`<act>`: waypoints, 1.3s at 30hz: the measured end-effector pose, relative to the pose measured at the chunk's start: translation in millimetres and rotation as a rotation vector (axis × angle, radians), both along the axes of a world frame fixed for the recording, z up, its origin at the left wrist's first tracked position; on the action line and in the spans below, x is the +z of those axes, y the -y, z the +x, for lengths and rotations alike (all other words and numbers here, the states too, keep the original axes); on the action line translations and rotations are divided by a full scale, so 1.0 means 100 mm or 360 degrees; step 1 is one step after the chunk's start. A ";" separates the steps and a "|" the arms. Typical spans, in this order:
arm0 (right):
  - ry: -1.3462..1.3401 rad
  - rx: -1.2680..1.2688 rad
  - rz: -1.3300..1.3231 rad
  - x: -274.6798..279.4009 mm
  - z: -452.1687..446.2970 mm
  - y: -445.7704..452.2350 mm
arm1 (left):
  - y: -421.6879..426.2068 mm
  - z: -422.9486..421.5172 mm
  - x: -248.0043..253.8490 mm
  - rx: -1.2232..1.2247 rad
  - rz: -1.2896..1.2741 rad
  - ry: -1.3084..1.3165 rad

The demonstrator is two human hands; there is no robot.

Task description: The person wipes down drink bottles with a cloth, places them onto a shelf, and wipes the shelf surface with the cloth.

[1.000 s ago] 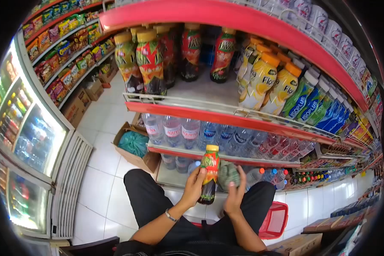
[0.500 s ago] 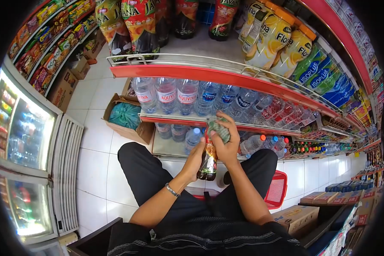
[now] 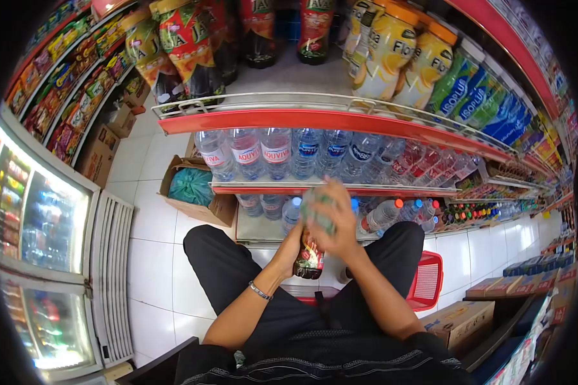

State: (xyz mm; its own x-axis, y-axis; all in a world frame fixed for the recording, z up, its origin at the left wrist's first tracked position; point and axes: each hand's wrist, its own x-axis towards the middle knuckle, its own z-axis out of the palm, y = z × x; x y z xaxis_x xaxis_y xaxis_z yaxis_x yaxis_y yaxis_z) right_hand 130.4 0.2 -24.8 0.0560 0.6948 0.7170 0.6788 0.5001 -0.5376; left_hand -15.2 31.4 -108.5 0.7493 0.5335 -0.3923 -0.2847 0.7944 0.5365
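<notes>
A dark tea bottle with a red and green label (image 3: 309, 255) is held between my knees, its base toward me. Around its side my left hand (image 3: 288, 251) is wrapped. My right hand (image 3: 338, 221) grips a greenish-grey cloth (image 3: 316, 208) over the bottle's upper end; hand and cloth are smeared by motion. The cloth hides the bottle's cap. Just beyond my hands, clear water bottles (image 3: 292, 215) stand on the lowest shelf.
Above, a red-edged shelf (image 3: 289, 119) with a wire rail carries large tea bottles (image 3: 186, 51) and orange-capped juice bottles (image 3: 385, 51). A carton with a green bag (image 3: 191, 186) stands left, near a glass-door fridge (image 3: 38, 199). A red basket (image 3: 426, 282) lies right.
My right hand and the cloth have shifted slightly down and left over the bottle's top. The view has tilted a little, so the shelves appear lower.
</notes>
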 end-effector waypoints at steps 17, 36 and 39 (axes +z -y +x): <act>0.0110 0.0335 0.0002 -0.10 -0.17 0.25 | -0.02 -0.09 0.50 0.0119 -0.0065 -0.0068; 0.0127 0.0299 -0.0020 -0.18 -0.19 0.24 | -0.02 -0.10 0.54 0.0315 0.0226 -0.0289; -0.0059 -0.0035 0.0099 0.04 0.00 -0.15 | -0.07 -0.04 0.45 0.0131 0.0309 -0.0293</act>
